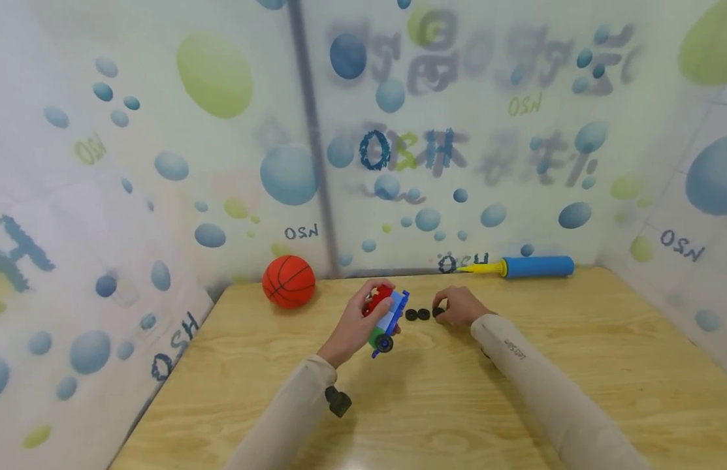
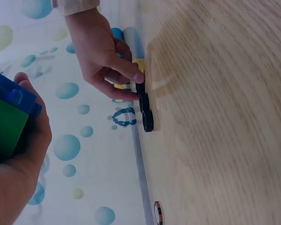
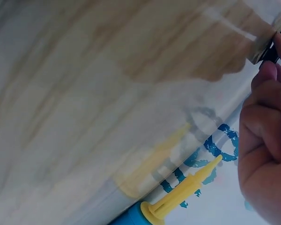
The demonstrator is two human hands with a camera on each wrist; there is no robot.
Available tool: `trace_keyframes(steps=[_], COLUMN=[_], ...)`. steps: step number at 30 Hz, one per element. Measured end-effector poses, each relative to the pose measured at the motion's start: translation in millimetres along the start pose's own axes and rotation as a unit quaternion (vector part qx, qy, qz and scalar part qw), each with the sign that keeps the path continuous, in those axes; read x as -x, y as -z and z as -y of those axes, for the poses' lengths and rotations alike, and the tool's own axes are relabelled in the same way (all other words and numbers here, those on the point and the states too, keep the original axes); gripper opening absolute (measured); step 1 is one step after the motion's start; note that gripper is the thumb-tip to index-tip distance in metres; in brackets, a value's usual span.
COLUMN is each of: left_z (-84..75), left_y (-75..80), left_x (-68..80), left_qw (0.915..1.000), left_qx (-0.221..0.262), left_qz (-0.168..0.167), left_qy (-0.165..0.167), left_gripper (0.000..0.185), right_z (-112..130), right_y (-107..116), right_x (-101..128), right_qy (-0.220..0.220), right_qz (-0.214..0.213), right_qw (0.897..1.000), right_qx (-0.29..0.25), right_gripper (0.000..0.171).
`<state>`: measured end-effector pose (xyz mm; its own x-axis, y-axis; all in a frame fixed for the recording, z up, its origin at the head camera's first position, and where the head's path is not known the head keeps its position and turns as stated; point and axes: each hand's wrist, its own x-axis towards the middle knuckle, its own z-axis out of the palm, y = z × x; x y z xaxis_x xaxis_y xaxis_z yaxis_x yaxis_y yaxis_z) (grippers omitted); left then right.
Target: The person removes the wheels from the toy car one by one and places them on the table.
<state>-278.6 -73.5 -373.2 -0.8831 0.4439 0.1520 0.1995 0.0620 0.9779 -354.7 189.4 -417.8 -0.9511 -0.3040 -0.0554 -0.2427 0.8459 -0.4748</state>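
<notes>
In the head view, my left hand grips a toy vehicle of red, blue and green building blocks, raised above the table and tilted. A black wheel is fitted at its lower end. Only the vehicle's green and blue blocks show in the left wrist view. My right hand pinches a small black wheel at the right end of a short row. Two more black wheels lie beside it. The right wrist view shows the curled fingers of my right hand, the wheel partly cut off.
An orange-red toy basketball sits at the back left of the wooden table. Along the back right edge lies a blue hand pump with a yellow nozzle. Patterned white sheeting encloses the table at the back and sides.
</notes>
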Motion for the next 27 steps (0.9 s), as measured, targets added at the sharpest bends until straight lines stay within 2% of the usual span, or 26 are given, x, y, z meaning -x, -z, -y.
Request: trace_keyframes(steps=[13, 16, 21, 27], left_z=[-6.9, -8.6, -7.8, -2.2], left_y=[-0.2, -0.8, -2.2, 0.2], left_x=[-2.8, -3.0, -2.1, -2.0], left_qw=[0.9996, 0.9995, 0.9998, 0.9987], left_qx=[-0.003, -0.003, 0.009, 0.025], left_qz=[0.027, 0.029, 0.009, -0.043], left_qy=[-0.010, -0.013, -0.018, -0.012], left_gripper=[0.037, 0.035, 0.034, 0.032], right_z=[1, 0, 4, 19], right_y=[-2, -1, 6, 20], right_x=[0, 1, 13, 29], right_qy=[-0.007, -0.006, 0.014, 0.078], right_qz=[-0.007, -0.005, -0.005, -0.031], right_qw=[1.000, 1.000, 1.000, 0.996], right_qx=[-0.001, -0.002, -0.009, -0.018], right_gripper=[0.026, 0.033, 0.047, 0.041])
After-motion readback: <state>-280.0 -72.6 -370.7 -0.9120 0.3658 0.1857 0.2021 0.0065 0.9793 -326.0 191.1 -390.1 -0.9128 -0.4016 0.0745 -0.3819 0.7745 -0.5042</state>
